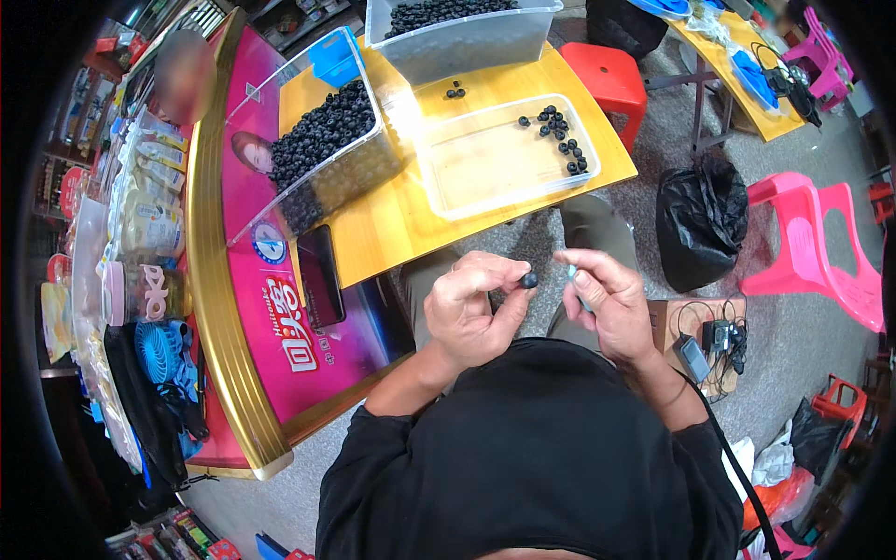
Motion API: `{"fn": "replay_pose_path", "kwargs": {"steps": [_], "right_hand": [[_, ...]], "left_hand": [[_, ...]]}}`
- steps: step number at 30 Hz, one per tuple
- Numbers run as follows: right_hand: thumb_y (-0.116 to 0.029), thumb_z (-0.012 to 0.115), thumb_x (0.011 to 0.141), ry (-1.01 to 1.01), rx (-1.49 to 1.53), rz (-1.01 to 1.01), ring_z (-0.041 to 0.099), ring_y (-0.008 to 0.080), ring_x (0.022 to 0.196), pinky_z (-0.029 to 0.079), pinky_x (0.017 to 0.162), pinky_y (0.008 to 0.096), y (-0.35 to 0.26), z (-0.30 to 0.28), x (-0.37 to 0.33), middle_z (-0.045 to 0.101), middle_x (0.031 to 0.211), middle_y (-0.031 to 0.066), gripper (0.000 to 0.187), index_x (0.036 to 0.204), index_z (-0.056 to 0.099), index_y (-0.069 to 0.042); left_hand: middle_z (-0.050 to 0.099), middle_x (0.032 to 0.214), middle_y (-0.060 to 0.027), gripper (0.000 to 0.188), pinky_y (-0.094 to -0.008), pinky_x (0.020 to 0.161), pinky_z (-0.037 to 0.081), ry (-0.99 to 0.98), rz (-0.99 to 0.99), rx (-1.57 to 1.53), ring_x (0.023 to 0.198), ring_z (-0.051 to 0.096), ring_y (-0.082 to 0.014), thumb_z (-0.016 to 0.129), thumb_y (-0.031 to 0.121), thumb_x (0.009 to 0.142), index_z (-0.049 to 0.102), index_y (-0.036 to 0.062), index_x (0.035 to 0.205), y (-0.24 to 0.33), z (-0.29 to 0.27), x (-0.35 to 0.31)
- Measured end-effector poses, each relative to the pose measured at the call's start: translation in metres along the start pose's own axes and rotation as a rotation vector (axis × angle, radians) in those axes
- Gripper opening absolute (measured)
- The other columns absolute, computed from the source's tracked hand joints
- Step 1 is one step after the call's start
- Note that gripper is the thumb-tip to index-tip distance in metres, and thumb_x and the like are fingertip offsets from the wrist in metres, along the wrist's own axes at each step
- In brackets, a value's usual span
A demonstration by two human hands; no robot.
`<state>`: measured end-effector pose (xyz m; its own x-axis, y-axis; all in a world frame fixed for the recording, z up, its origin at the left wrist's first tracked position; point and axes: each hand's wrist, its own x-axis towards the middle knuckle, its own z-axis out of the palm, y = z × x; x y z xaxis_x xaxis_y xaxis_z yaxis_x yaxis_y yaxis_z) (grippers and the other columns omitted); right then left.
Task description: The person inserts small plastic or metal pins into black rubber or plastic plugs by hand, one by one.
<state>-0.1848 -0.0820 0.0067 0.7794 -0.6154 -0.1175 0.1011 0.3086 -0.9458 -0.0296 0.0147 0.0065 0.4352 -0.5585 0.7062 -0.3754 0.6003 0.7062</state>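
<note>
"What's in those hands?"
"The left hand (476,313) pinches a round black piece (529,280) between thumb and forefinger; the right hand (611,303), just beside it, grips a slim pale-blue tool (585,303)."
"Any writing about?"
"Big white lettering (297,327) and a round blue-and-white badge (270,243), on that magenta panel (247,359) at left."
"And the yellow counter (383,229)?"
"A shallow clear tray (471,168) with scattered black pieces (572,149), plus two deeper bins (364,177) heaped with them."
"Beyond?"
"Grey floor (597,219), black bag (700,224), pink chair (793,224)."
</note>
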Motion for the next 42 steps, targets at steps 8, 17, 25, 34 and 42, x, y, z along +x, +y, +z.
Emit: {"fn": "replay_pose_path", "kwargs": {"steps": [8, 17, 25, 34, 42], "right_hand": [[-0.018, 0.070, 0.086, -0.041, -0.039, -0.087, 0.049, 0.0028, 0.065, 0.039, 0.056, 0.0175, -0.022, 0.018, 0.013, 0.057, 0.078, -0.0009, 0.030, 0.106, 0.058, 0.001], [-0.009, 0.066, 0.087, -0.104, 0.142, 0.055, 0.046, 0.0024, 0.052, 0.035, 0.045, 0.0182, -0.024, 0.022, 0.018, 0.055, 0.067, -0.0013, 0.013, 0.095, 0.063, 0.000], [-0.012, 0.060, 0.091, -0.118, 0.217, 0.131, 0.040, 0.0049, 0.049, 0.030, 0.042, 0.0182, -0.014, 0.009, 0.022, 0.054, 0.066, 0.0034, 0.016, 0.099, 0.061, 0.003], [-0.014, 0.058, 0.094, 0.110, 0.286, 0.108, 0.038, 0.0042, 0.045, 0.029, 0.040, 0.0175, -0.004, -0.039, 0.013, 0.054, 0.063, 0.0031, 0.017, 0.101, 0.061, 0.000], [-0.014, 0.058, 0.094, 0.198, 0.303, 0.124, 0.038, 0.0043, 0.043, 0.028, 0.039, 0.0182, 0.000, -0.056, 0.017, 0.054, 0.061, 0.0031, 0.014, 0.098, 0.062, 0.000]], "left_hand": [[0.065, 0.088, -0.0185, 0.042, -0.0309, 0.065, 0.054, 0.001, 0.022, 0.006, 0.078, 0.066, -0.0225, 0.070, -0.014, 0.073, 0.046, 0.0012, 0.103, 0.000, 0.004, 0.000], [0.066, 0.088, -0.0178, 0.041, -0.0321, 0.069, 0.054, -0.005, 0.019, 0.069, 0.080, 0.067, -0.0237, 0.071, -0.012, 0.072, 0.047, 0.0015, 0.102, -0.002, 0.002, -0.004], [0.066, 0.087, -0.0184, 0.043, -0.0334, 0.064, 0.054, 0.015, 0.139, 0.234, 0.080, 0.066, -0.0256, 0.072, -0.011, 0.072, 0.046, 0.0021, 0.103, -0.002, -0.016, 0.013], [0.061, 0.080, -0.0047, 0.013, -0.0281, 0.062, 0.048, 0.297, 0.104, 1.112, 0.068, 0.058, -0.0147, 0.070, 0.000, 0.078, 0.063, 0.0022, 0.088, -0.030, -0.202, 0.144], [0.064, 0.085, -0.0099, 0.013, -0.0281, 0.064, 0.049, -0.130, 0.309, 1.023, 0.075, 0.062, -0.0196, 0.065, -0.006, 0.076, 0.064, 0.0011, 0.087, -0.059, -0.089, 0.154]]}}
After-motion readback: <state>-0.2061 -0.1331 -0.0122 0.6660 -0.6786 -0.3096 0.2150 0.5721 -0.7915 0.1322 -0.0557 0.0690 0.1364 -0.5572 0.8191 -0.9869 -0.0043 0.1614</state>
